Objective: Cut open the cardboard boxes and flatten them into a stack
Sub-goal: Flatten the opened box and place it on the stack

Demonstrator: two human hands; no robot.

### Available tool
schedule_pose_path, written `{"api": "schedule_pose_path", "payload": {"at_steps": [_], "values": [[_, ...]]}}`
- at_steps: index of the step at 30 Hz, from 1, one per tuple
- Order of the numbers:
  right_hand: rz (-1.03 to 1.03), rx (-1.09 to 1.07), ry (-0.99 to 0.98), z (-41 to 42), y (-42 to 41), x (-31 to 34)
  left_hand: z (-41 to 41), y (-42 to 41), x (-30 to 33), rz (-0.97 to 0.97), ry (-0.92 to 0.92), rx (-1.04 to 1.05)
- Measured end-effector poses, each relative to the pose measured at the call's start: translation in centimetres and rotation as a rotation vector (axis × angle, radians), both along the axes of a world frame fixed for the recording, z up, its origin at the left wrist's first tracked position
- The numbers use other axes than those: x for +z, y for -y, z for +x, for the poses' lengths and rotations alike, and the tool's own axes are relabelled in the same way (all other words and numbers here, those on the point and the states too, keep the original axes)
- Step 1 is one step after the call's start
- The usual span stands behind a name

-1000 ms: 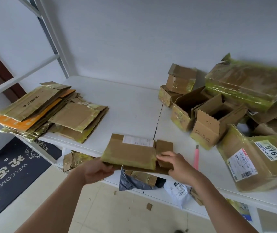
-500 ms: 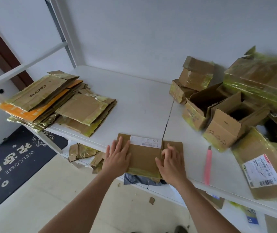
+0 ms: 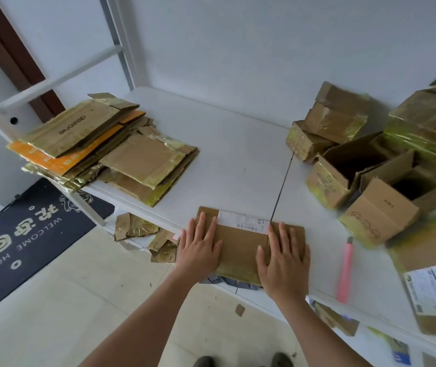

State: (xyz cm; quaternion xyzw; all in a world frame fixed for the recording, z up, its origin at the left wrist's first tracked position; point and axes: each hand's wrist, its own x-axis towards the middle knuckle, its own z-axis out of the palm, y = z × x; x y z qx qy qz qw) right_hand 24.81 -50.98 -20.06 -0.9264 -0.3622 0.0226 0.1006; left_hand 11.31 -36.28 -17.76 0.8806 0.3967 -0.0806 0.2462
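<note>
Head view: flattened box (image 3: pixel 240 247) at table (image 3: pixel 238 160) edge, six o'clock — left hand (image 3: pixel 199 250), right hand (image 3: pixel 283 263) pressing flat, fingers straight. Light, springy, tape-slick — likely best pinched by side edges. Stack (image 3: pixel 111 152) at ten o'clock.

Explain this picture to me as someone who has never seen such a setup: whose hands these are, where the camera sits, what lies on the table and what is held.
There is no machine: a person wears a camera on the head, looking down at their own hands. The left hand and right hand lie flat, pressing a flattened box onto the white table. Nothing is gripped. To the left sits a stack of flattened boxes; to the right, open boxes wait, and a pink cutter lies beside the right hand, untouched.
</note>
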Motion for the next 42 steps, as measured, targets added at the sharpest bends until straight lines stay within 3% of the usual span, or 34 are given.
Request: {"api": "schedule_pose_path", "payload": {"at_steps": [4, 6, 10, 13, 17, 20, 24, 28, 33, 37, 42], "values": [[0.009, 0.012, -0.009, 0.4, 0.4, -0.2, 0.4, -0.3, 1.8, -0.211, 0.367, 0.486], [-0.003, 0.052, -0.014, 0.4, 0.7, -0.5, 0.2, -1.0, 2.8, -0.359, 0.397, 0.723], [0.074, 0.057, -0.07, 0.5, 0.2, 0.1, -1.2, -2.4, 3.8, -0.562, 0.479, 0.783], [0.244, 0.008, -0.033, -0.7, -3.0, 2.7, -2.8, -3.5, 5.7, -0.587, 0.713, 0.896], [0.552, 0.036, -0.047, -4.7, -10.6, 7.6, -6.6, -7.4, 9.2, -0.74, 1.09, 1.207], [0.706, 0.013, -0.308, -8.8, -16.0, 10.5, -10.1, -10.0, 11.3, -0.825, 1.259, 1.292], [0.732, 0.099, -0.532, -12.4, -20.1, 12.2, -13.8, -12.8, 12.2, -0.837, 1.372, 1.28], [0.674, 0.131, -0.542, -13.0, -24.7, 13.4, -15.6, -16.5, 12.4, -0.725, 1.325, 1.271], [0.584, 0.215, -0.492, -11.9, -34.8, 15.3, -15.4, -24.1, 12.8, -0.409, 1.255, 1.18], [0.578, 0.22, -0.605, -11.4, -44.0, 14.4, -14.8, -30.7, 13.1, -0.127, 1.024, 1.072], [0.299, 0.236, -0.605, -10.8, -49.3, 11.0, -14.2, -35.6, 9.1, -0.091, 0.725, 1.039]]}}
